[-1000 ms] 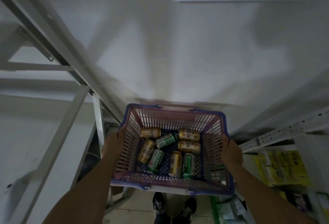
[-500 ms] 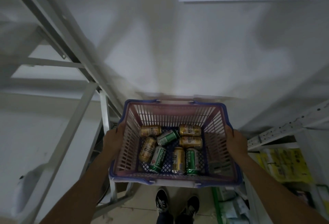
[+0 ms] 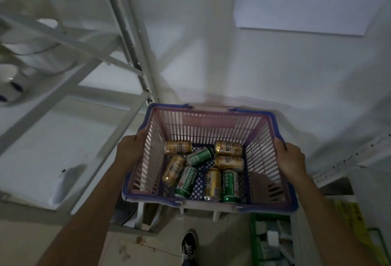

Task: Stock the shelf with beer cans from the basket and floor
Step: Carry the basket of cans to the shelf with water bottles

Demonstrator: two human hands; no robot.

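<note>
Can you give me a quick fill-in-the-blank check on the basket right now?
1. Both hands grip the basket by its ____ rim.
2. The basket holds ____ green cans among the gold cans.
3. Every can lies on its ____.
4. The left hand and right hand hold ____ sides of the basket.

Missing words: blue; three; side; opposite

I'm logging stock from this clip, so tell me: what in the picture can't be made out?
- Head view: gold cans' labels, too small and dim to read.
- Basket underside and whatever lies directly beneath it, hidden by the basket itself.
- Left hand and right hand fingertips, curled over the rim out of sight.
- Yellow packs at lower right, blurred and cut by the edge.
- Cans on the floor: none visible.
</note>
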